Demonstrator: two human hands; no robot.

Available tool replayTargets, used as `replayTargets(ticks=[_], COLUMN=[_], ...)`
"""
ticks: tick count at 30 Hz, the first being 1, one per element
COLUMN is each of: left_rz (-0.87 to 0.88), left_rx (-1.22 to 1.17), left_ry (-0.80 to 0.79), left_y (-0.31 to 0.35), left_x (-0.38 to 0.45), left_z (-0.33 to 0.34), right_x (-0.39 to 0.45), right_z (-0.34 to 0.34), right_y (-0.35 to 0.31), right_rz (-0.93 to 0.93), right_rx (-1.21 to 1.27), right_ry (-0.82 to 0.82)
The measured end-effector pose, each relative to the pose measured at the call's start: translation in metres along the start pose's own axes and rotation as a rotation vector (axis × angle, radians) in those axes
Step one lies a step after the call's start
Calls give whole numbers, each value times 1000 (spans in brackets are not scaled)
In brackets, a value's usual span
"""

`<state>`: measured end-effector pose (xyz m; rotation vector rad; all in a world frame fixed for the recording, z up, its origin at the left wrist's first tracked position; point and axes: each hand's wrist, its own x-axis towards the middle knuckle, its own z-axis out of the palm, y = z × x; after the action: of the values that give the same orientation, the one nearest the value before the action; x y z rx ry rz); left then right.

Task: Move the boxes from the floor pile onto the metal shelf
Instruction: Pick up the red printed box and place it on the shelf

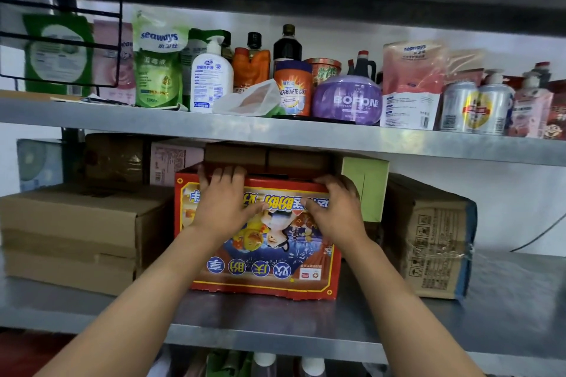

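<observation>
A red printed box (260,257) stands upside down on the metal shelf (306,330), between other cartons. My left hand (220,202) presses flat on the upper left of its front face, with straight fingers reaching over the top edge. At the upper right of that face, my right hand (333,211) has its fingers curled over the top edge. A flat brown box (266,157) lies on top of the red box, just under the shelf above.
Stacked cardboard cartons (70,232) sit to the left, and a taped carton (428,239) and a pale green box (367,180) to the right. The upper shelf (275,131) carries bottles, pouches and cans. More bottles show below the shelf edge.
</observation>
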<state>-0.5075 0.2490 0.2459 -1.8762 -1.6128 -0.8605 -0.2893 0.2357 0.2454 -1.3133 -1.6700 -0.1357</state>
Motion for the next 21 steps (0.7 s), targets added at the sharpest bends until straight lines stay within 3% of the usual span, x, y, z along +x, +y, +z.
replayTargets(ticks=[6, 10, 13, 15, 21], left_rz=[61, -136, -310, -343, -137], left_rx=[-223, -227, -95, -29, -28], left_ry=[8, 167, -32, -199, -240], left_y=[-31, -87, -129, -148, -156], left_x=[-11, -38, -63, -76, -68], left_z=[-12, -18, -13, -7, -4], right_x=[4, 1, -5, -10, -15], right_z=[1, 6, 23, 40, 66], right_y=[1, -24, -58, -75, -81], right_rz=[-40, -58, -247, -310, -250], right_rx=[-109, -363, -522, -483, -410], right_ry=[11, -20, -88, -132, -36])
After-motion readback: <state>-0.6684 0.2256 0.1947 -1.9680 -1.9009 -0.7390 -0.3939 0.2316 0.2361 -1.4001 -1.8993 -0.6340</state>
